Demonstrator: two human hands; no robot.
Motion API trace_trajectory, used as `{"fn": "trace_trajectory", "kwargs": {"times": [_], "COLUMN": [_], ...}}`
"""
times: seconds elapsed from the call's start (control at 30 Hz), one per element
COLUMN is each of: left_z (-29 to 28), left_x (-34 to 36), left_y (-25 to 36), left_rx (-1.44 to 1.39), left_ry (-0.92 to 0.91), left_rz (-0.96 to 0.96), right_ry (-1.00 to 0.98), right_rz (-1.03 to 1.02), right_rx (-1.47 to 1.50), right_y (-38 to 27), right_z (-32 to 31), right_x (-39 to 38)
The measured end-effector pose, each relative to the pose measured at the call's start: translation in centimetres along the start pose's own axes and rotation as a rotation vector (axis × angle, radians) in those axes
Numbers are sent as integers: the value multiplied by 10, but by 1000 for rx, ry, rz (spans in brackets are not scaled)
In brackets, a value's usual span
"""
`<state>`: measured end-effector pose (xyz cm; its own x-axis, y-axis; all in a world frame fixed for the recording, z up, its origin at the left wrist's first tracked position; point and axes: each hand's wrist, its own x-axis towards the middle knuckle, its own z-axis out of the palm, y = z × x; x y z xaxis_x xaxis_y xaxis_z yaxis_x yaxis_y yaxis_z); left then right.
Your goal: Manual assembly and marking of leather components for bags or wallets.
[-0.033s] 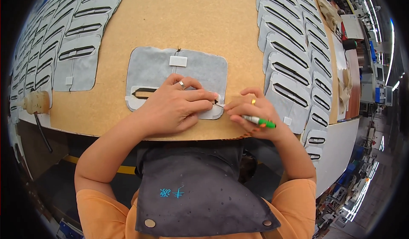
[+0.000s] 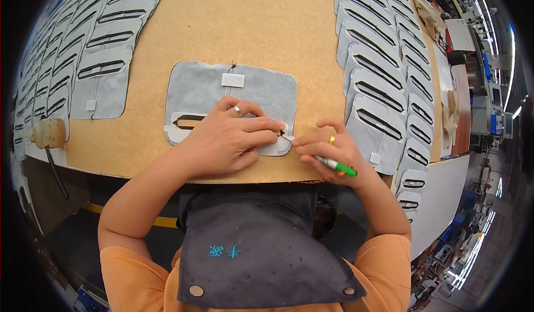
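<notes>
A grey fabric panel (image 2: 261,87) lies flat on the tan work table. It has a white tab near its upper middle and a black-edged slot (image 2: 186,123) in its lower part. My left hand (image 2: 231,137) lies over the slot's middle, fingers stretched toward its right end, pressing the panel. At the panel's right edge, my right hand (image 2: 328,148) pinches a small white tab (image 2: 288,138) with thumb and forefinger. A green-and-white pen-like tool (image 2: 339,166) is tucked in that same hand, its green end pointing down right. My left palm hides part of the slot.
Overlapping rows of similar grey panels (image 2: 103,89) cover the table's left side, with more panels (image 2: 378,123) along the right. A yellowish bottle (image 2: 49,133) with a dark thin stem stands at the left front edge. The table's front edge (image 2: 150,179) runs below my forearms.
The pen-like tool's green end has tipped slightly downward as my right fingers shifted. My left hand and the panel have stayed in place.
</notes>
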<state>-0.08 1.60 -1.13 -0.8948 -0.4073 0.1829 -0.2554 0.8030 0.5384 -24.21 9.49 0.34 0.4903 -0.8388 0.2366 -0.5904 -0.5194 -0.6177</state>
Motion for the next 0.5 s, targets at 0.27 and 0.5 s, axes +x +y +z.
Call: {"fn": "trace_trajectory", "kwargs": {"times": [0.27, 0.5], "left_z": [3, 16], "left_x": [-1, -2], "left_y": [2, 18], "left_rx": [10, 26], "left_ry": [12, 176], "left_rz": [-5, -118], "right_ry": [323, 348], "right_rz": [102, 134], "right_rx": [226, 51], "right_y": [-3, -5], "right_z": [11, 29], "right_x": [-24, 2]}}
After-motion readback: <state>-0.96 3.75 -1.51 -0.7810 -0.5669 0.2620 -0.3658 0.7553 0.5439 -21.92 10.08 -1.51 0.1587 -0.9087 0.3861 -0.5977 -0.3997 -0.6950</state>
